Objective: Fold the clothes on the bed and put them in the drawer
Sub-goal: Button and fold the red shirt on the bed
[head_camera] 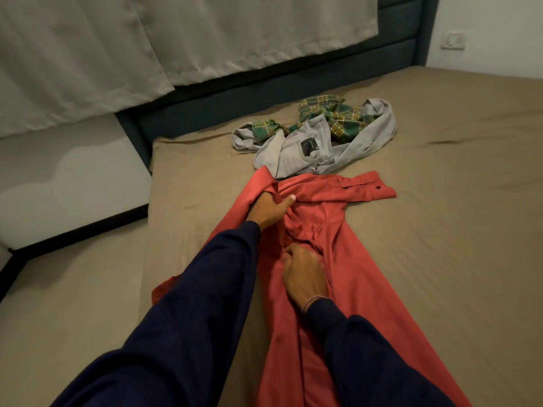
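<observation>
A red shirt [346, 259] lies stretched along the bed [455, 230], its cuffed sleeve [367, 190] pointing right. My left hand [269, 211] grips a fold of the red cloth near the shirt's far end, fingers tucked under it and thumb on top. Lower down, my right hand [304, 274] pinches bunched fabric at the shirt's middle. Beyond the shirt, grey jeans [311, 151] lie crumpled with a green plaid shirt [332, 116] tangled in them. No drawer is in view.
The bed has a tan sheet and a dark blue frame [205, 107] along its far side. Grey curtains [117, 48] hang behind. A pale floor [58, 177] lies to the left, and a wall socket [454, 40] sits at the top right.
</observation>
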The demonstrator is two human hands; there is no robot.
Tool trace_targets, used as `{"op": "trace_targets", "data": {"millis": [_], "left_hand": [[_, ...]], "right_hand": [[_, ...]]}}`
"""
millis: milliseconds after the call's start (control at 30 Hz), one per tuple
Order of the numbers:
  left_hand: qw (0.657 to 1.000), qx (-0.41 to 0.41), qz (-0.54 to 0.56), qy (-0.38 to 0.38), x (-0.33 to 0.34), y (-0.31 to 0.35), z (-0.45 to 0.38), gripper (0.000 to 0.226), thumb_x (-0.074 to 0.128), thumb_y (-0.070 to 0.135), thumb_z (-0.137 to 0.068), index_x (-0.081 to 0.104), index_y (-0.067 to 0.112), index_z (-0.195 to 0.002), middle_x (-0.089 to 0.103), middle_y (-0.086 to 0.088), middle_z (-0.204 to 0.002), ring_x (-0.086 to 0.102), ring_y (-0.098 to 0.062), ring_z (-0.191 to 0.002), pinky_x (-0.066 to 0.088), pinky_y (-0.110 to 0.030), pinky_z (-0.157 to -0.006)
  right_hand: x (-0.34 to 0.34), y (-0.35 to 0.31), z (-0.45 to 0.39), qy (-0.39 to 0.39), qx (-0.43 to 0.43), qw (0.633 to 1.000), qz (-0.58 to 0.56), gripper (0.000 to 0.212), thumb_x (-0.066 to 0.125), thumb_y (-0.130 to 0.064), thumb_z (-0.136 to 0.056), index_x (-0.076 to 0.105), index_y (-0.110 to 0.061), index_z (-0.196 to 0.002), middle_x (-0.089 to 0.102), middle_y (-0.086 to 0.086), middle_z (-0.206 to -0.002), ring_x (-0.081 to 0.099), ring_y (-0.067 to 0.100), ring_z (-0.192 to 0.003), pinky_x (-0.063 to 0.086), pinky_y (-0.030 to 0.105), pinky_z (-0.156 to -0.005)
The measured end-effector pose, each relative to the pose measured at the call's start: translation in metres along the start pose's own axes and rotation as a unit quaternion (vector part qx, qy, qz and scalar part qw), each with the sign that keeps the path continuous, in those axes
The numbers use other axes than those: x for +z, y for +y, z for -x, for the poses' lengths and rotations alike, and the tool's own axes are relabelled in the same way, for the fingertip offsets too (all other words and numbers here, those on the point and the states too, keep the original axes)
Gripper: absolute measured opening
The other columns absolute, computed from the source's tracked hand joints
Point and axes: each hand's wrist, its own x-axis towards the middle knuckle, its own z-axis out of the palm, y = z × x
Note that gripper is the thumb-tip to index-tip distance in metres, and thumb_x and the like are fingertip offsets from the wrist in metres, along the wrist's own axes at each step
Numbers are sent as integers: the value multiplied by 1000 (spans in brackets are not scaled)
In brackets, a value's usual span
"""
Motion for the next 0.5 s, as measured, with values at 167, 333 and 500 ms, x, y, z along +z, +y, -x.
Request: {"op": "trace_targets", "data": {"millis": [167,333,500], "left_hand": [[976,-4,-190,-109,9,-16,7,63,56,64,-92,58,3,-107,61,-11,-100,57,-27,-89,42,-35,-76],[968,62,-231,-82,5,-30,23,37,55,32,-100,56,-5,-109,59,-25,-117,56,-38,-106,36,-38,-84],[964,115,-241,-5,9,-48,73,20,65,16,-85,62,0,-98,61,-21,-102,57,-39,-95,42,-43,-81]], "right_hand": [[-17,22,-4,-23,14,997,69,21,53,-30,-100,61,-14,-112,65,13,-111,63,36,-103,48,42,-77],[-20,12,10,-52,27,994,91,43,62,-26,-91,44,-9,-126,54,14,-130,59,36,-115,47,41,-90],[-33,10,43,-107,70,987,97,53,65,-21,-84,36,-4,-126,54,18,-131,61,38,-115,50,40,-89]]}}
